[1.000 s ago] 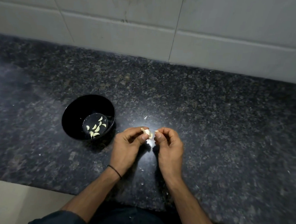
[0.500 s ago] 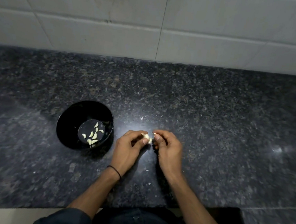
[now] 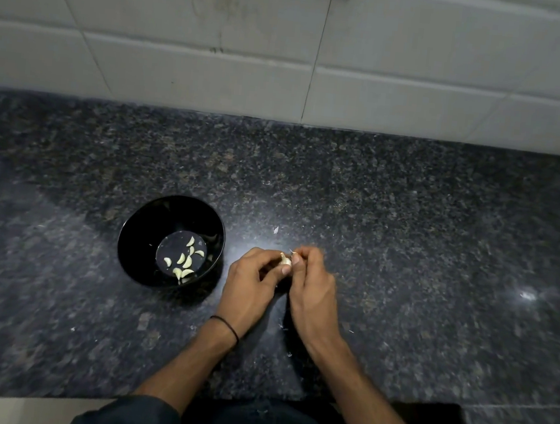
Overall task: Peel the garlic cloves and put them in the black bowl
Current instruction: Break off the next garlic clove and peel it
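Left hand (image 3: 251, 286) and right hand (image 3: 312, 290) both pinch a garlic clove (image 3: 286, 259); a slip could drop it beside the black bowl (image 3: 139, 232).

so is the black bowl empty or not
Not empty: several peeled garlic cloves lie on the bottom of the black bowl, far from full.

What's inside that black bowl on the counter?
The black bowl holds several pale peeled garlic cloves, scattered on its flat bottom. The rim hides part of the inner wall nearest the camera, so anything there cannot be seen.
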